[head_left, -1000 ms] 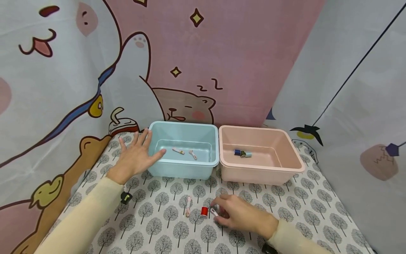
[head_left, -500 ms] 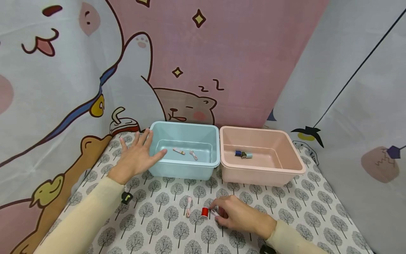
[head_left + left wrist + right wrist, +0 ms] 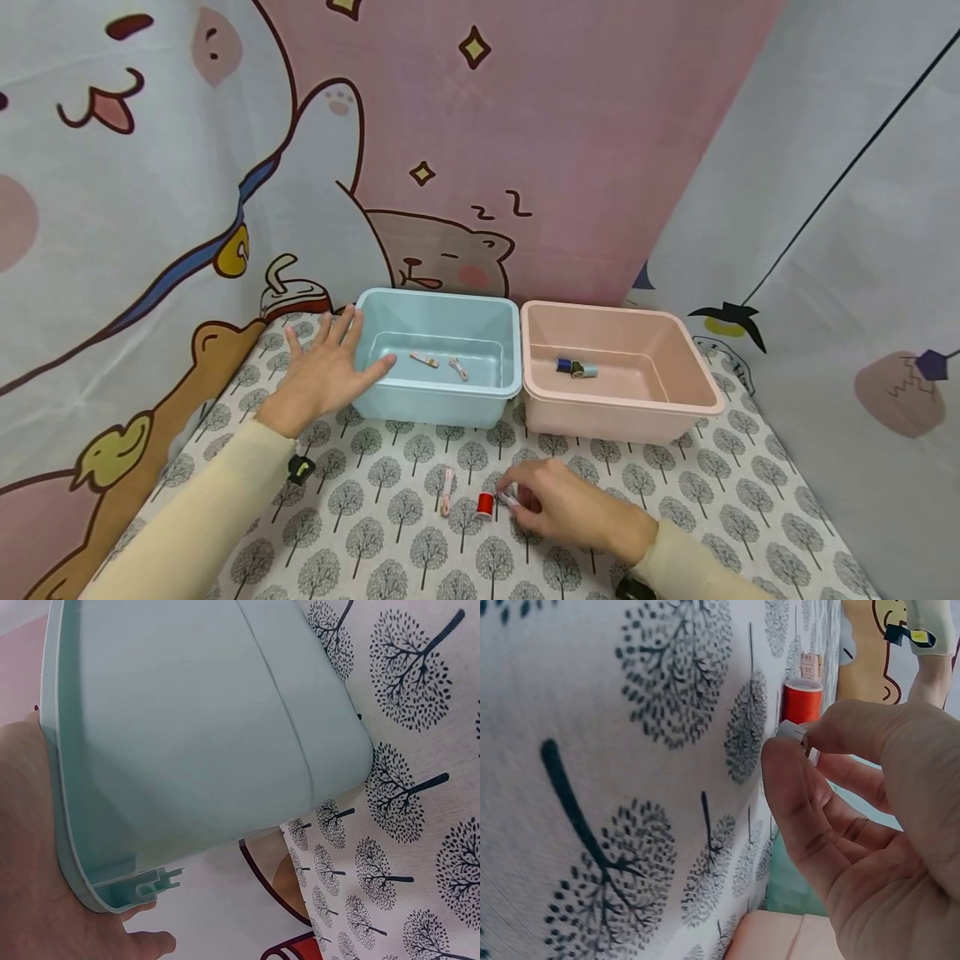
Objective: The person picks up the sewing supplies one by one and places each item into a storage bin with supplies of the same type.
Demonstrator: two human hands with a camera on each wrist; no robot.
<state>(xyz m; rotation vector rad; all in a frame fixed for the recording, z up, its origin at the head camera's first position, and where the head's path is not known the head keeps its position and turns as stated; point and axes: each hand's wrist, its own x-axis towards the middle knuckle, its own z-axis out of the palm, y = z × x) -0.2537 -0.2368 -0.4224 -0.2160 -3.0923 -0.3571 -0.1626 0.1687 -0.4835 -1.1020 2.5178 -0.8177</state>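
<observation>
My right hand pinches a small white folded strip between thumb and fingertips, low over the tree-print cloth. Fine dark marks show on the strip, which the fingers mostly hide. Just left of those fingertips, a spool of red thread stands upright. A pale pink folded tape measure lies farther left. My left hand, fingers spread, rests at the left rim of the light blue bin. Inside that bin lie two folded strips, pale with small marks.
Right beside the blue bin stands a pink bin, holding several thread spools, among them dark blue and pale blue. The tree-print cloth covers the table. A cartoon-printed curtain hangs close behind the bins.
The fingers of my right hand have closed in a little on the white strip beside the red spool. My left hand stays at the blue bin. The head view has shifted slightly.
</observation>
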